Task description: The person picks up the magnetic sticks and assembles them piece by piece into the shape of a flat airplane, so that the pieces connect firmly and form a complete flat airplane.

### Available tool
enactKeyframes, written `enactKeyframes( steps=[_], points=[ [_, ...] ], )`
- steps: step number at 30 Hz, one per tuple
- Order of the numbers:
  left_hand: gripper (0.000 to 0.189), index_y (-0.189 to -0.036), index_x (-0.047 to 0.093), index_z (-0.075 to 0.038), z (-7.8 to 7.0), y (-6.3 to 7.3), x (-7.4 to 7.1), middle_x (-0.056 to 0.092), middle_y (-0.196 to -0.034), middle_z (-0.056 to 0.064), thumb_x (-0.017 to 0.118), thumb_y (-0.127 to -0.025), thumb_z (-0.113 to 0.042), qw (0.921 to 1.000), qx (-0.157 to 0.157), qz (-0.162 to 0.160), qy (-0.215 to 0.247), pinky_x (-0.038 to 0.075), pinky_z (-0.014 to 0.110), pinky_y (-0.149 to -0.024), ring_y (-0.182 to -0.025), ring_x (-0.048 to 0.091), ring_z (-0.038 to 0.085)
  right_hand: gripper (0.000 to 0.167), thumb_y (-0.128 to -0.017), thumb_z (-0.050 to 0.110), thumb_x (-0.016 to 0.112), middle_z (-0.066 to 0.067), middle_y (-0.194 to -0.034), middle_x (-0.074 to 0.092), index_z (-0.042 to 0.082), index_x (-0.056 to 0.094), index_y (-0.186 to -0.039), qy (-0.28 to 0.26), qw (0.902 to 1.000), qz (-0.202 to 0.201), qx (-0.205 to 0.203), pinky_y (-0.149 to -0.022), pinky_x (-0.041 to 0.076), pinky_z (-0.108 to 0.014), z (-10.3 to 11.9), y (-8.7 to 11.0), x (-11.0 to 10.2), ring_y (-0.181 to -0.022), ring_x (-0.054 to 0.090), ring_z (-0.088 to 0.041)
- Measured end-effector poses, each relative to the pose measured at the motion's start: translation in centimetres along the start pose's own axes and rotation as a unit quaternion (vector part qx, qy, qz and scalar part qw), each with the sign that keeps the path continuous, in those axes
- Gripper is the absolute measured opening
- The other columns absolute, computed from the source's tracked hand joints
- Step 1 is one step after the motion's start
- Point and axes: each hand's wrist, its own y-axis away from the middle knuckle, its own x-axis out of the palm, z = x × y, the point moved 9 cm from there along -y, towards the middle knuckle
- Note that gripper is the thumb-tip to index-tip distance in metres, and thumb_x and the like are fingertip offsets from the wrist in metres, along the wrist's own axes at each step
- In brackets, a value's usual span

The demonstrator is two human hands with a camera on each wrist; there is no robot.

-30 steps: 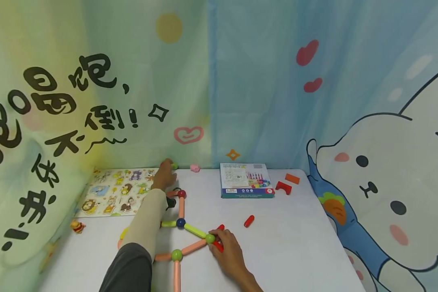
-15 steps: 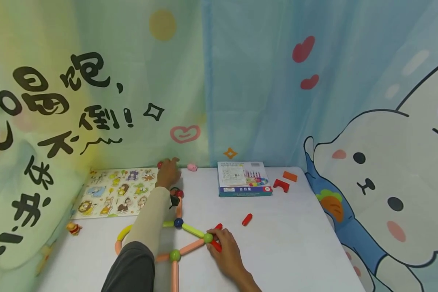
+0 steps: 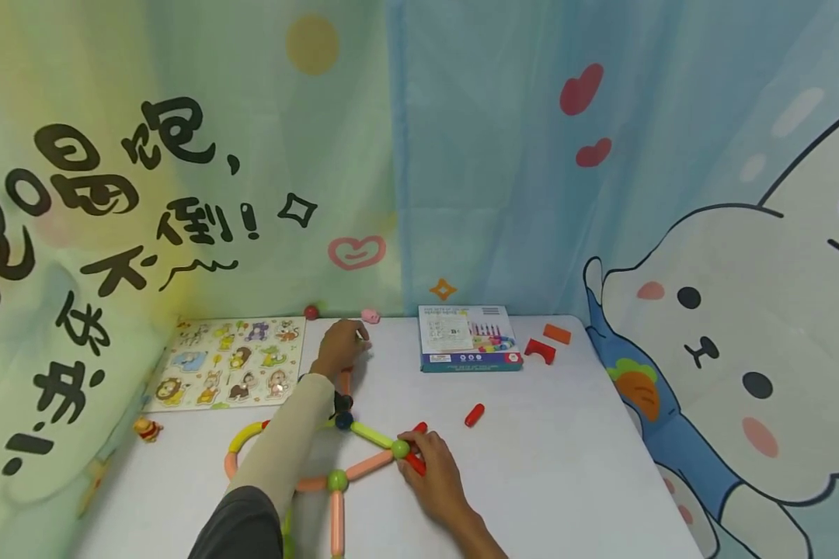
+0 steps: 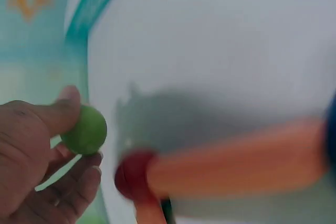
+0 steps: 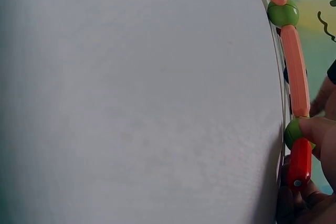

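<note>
My left hand point(image 3: 341, 346) is over the back of the white table, above the linked sticks. In the left wrist view it pinches a green ball point(image 4: 87, 131) between thumb and fingers. Near it is a dark red ball point(image 4: 131, 176) joined to an orange stick point(image 4: 236, 160). At the front, my right hand point(image 3: 436, 475) grips the corner of the flat stick-and-ball frame, at a green ball point(image 3: 401, 449). Red sticks point(image 3: 416, 463) stick out there, one showing end-on as a red stick point(image 5: 300, 160) in the right wrist view. My left forearm hides part of the frame.
An animal picture board point(image 3: 231, 361) lies back left, with a small bear figure point(image 3: 147, 428) before it. A toy box point(image 3: 470, 339) stands at the back. Loose are a red stick point(image 3: 475, 415), a red arch point(image 3: 540, 351), an orange block point(image 3: 557, 334) and a red ball point(image 3: 311, 312).
My left hand has come away from the table's back edge, rightward and nearer, carrying the green ball. The red ball there is now uncovered. My right hand has kept its grip in place.
</note>
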Motion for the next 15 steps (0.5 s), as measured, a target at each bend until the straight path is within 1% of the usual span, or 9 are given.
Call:
enactKeyframes(
  steps=[1,4,6,7,9,12,14,15],
  points=[
    [0.011,-0.101,0.076,-0.009,-1.0,0.3,0.4,0.072,-0.101,0.01,0.079,-0.096,-0.018,0.9999,0.014,0.005,-0.002,0.053,0.044,-0.09,-0.093,0.064,0.024,0.038,-0.095,0.019,0.081,0.007,-0.108,0.062,0.027,0.07,-0.131,-0.001,1.0,0.0,-0.001,-0.08,0.045,-0.023,0.0,0.0,-0.1,-0.099,0.055,-0.008],
    [0.015,-0.099,0.076,-0.011,-4.1,1.5,2.1,0.072,-0.097,0.006,0.081,-0.096,-0.025,0.9981,0.048,0.038,-0.006,0.054,0.041,-0.084,-0.088,0.064,0.02,0.039,-0.095,0.019,0.081,0.006,-0.107,0.063,0.025,0.071,-0.132,-0.005,1.0,-0.006,-0.006,-0.079,0.046,-0.023,0.1,0.0,-0.5,-0.096,0.055,-0.007],
    [0.017,-0.097,0.076,-0.012,-5.6,2.6,3.4,0.073,-0.094,0.003,0.081,-0.095,-0.028,0.9964,0.054,0.066,-0.004,0.053,0.038,-0.082,-0.085,0.063,0.018,0.036,-0.095,0.019,0.081,0.005,-0.104,0.063,0.023,0.072,-0.13,-0.011,0.9996,-0.024,-0.005,-0.077,0.047,-0.022,0.1,-0.1,-1.1,-0.09,0.055,-0.007],
    [0.017,-0.096,0.076,-0.012,-6.1,3.1,4.0,0.073,-0.093,0.003,0.081,-0.095,-0.028,0.9958,0.049,0.078,0.002,0.053,0.037,-0.082,-0.084,0.062,0.018,0.034,-0.095,0.02,0.081,0.005,-0.102,0.063,0.022,0.073,-0.128,-0.013,0.9992,-0.038,0.0,-0.076,0.047,-0.022,0.1,-0.2,-1.6,-0.088,0.055,-0.008],
    [0.019,-0.095,0.076,-0.012,-6.6,4.0,5.0,0.072,-0.09,0.002,0.081,-0.096,-0.03,0.9951,0.035,0.091,0.012,0.051,0.035,-0.079,-0.082,0.059,0.016,0.03,-0.094,0.02,0.082,0.002,-0.098,0.063,0.02,0.075,-0.123,-0.012,0.9969,-0.077,0.013,-0.074,0.048,-0.022,-0.1,-0.5,-2.7,-0.084,0.057,-0.009],
    [0.019,-0.096,0.076,-0.012,-6.5,5.0,5.9,0.069,-0.087,0.003,0.078,-0.098,-0.031,0.9939,-0.004,0.099,0.048,0.05,0.031,-0.074,-0.079,0.058,0.016,0.027,-0.094,0.022,0.083,-0.002,-0.097,0.065,0.019,0.075,-0.119,0.001,0.991,-0.128,0.037,-0.076,0.051,-0.027,-0.3,-1.3,-4.5,-0.084,0.061,-0.014],
    [0.02,-0.099,0.076,-0.011,-6.3,5.5,6.1,0.07,-0.089,0.003,0.075,-0.101,-0.03,0.9921,-0.021,0.095,0.079,0.05,0.029,-0.071,-0.077,0.059,0.016,0.031,-0.093,0.022,0.084,-0.004,-0.101,0.068,0.02,0.074,-0.122,0.015,0.989,-0.139,0.047,-0.08,0.054,-0.032,-0.4,-2.3,-5.2,-0.089,0.065,-0.018],
    [0.019,-0.101,0.076,-0.01,-6.2,5.7,6.1,0.071,-0.089,0.004,0.073,-0.102,-0.029,0.9908,-0.026,0.091,0.096,0.051,0.028,-0.069,-0.075,0.061,0.015,0.035,-0.093,0.022,0.084,-0.004,-0.105,0.069,0.02,0.073,-0.125,0.025,0.9893,-0.135,0.048,-0.082,0.055,-0.035,-0.3,-2.9,-5.3,-0.093,0.066,-0.019]
  ],
)
